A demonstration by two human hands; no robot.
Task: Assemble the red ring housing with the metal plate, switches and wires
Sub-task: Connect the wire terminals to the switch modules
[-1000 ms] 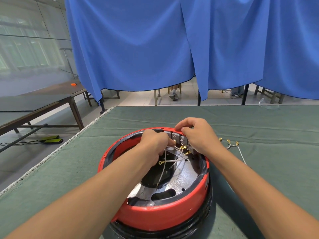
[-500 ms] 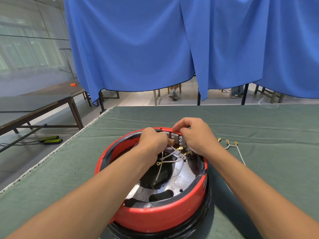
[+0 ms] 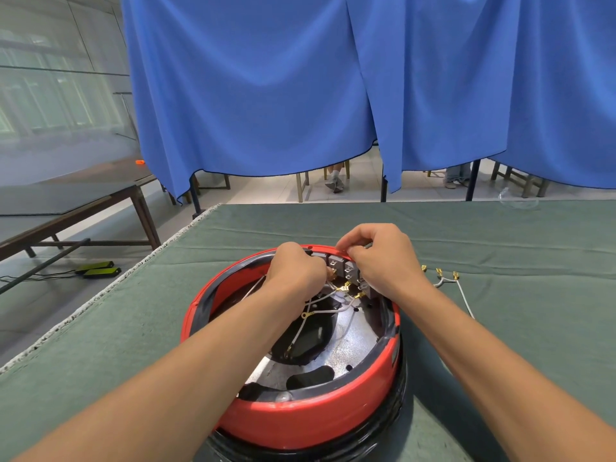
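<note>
Red ring housing (image 3: 310,418) sits on the green bench (image 3: 100,328), directly under both forearms. Metal plate (image 3: 353,341) lies inside it, below the hands. Left hand (image 3: 296,268), fingers curled, pinches a wire end at the far rim, likely steering a brass terminal toward the switches (image 3: 343,266) just right of its knuckles. Right hand (image 3: 380,258), fingers curled over the rim beside the switches, seems to brace them against the push; what its fingertips pinch is unclear. White wires (image 3: 320,310) trail beneath the left hand. Spare wires (image 3: 446,281) lie on the bench right of the right wrist, within reach.
</note>
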